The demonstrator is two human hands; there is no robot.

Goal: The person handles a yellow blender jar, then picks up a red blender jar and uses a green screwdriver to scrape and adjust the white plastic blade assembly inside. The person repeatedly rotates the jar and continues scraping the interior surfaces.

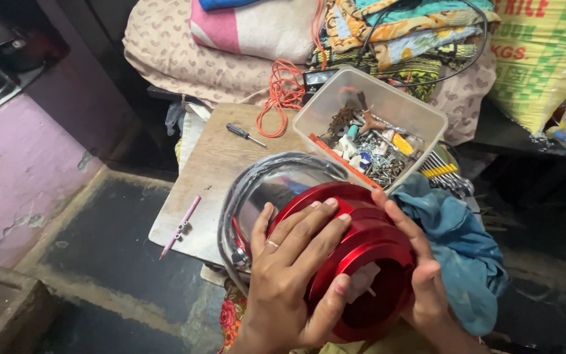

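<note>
We hold a glossy red ribbed metal cylinder (361, 255) with both hands, low in the view, just in front of the wooden board worktop (214, 164). Our left hand (289, 275) lies spread across its near side, fingers curled over the ribs and thumb pressed at the open rim. Our right hand (420, 275) wraps the far side, fingers closed around the edge. Behind the cylinder, touching it, sits a shiny round steel piece ringed by a grey cable (257, 183). A crumpled blue cloth (460, 249) lies just beside our right hand. A clear plastic tub of screws and small parts (371, 131) stands on the worktop beyond. A small black-handled screwdriver (245, 134), an orange cord (283, 95) and a pink pen (181, 226) rest on the board.
</note>
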